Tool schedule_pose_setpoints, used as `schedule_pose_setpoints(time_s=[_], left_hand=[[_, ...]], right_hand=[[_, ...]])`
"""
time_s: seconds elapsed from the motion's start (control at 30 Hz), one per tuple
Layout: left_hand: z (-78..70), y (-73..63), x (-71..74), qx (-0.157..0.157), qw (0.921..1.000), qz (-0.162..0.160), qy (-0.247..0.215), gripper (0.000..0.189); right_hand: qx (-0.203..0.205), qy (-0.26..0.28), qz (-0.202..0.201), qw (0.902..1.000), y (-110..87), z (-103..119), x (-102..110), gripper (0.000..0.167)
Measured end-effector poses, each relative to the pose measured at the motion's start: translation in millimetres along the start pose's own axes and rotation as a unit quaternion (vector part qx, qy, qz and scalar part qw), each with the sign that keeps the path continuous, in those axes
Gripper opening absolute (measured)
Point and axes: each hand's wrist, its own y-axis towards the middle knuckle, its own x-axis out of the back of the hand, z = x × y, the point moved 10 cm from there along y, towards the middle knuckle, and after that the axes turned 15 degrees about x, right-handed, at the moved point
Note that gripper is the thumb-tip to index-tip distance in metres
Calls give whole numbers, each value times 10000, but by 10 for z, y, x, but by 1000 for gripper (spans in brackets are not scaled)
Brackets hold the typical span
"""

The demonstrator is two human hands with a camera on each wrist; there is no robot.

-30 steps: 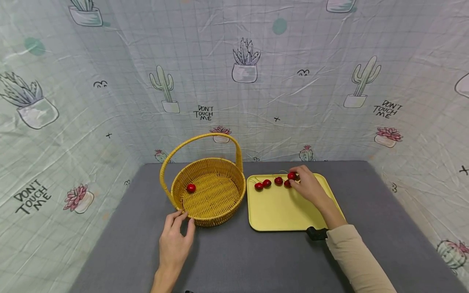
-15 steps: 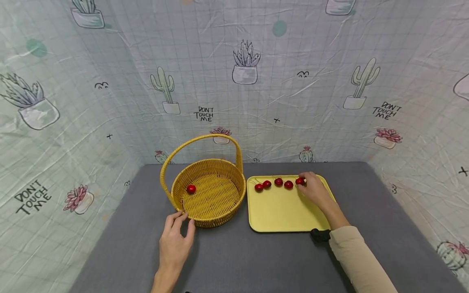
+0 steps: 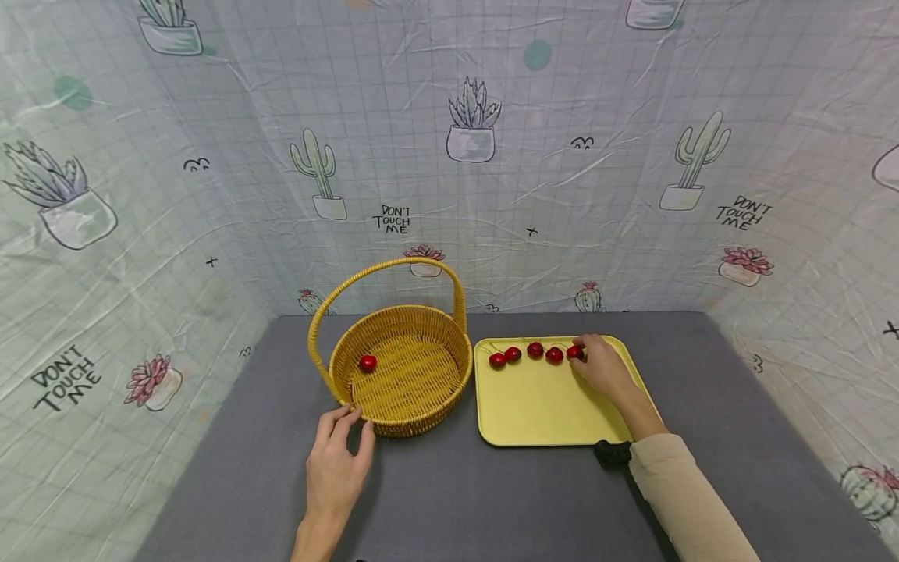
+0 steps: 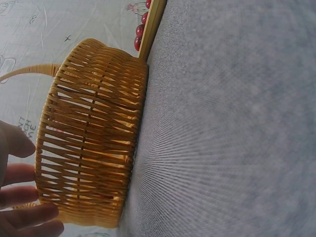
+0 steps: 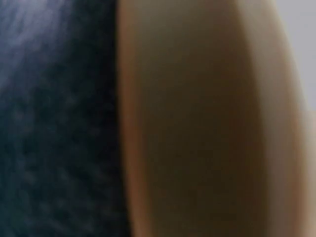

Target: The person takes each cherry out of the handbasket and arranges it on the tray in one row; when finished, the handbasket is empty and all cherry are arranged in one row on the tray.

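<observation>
In the head view my right hand (image 3: 602, 365) pinches a red cherry (image 3: 575, 352) at the right end of a row, low over the yellow tray (image 3: 548, 406). Its fingers partly cover that cherry. Several other cherries (image 3: 535, 350) with thin stems lie along the tray's far side. To the left stands a round yellow wicker basket (image 3: 407, 382) with a tall handle. One red cherry (image 3: 367, 364) lies inside it. My left hand (image 3: 335, 462) touches the basket's near-left rim with fairly straight fingers (image 4: 19, 196).
The basket and tray stand side by side on a grey tabletop (image 3: 435, 499). A patterned cloth (image 3: 534, 187) encloses the back and sides. A black object (image 3: 612, 453) sits at my right wrist, by the tray's front edge. The right wrist view is mostly blurred.
My right hand has moved right along the tray with its cherry and lowered it to the right end of the row. The left hand has stayed at the basket rim.
</observation>
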Motion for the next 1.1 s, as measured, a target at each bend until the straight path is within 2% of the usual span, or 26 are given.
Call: schedule_pose_setpoints(time_s=[0.53, 0.87, 1.1], left_hand=[[9, -1, -12, 108, 9999, 108, -13, 23], [2, -5, 7, 66, 10000, 67, -3, 23], [-11, -6, 1, 50, 10000, 51, -14, 22]], right_hand=[[-67, 88, 101, 9999, -78, 89, 87, 48], [209, 59, -167, 9996, -22, 251, 242, 45], [459, -43, -303, 9985, 62, 482, 340, 46]])
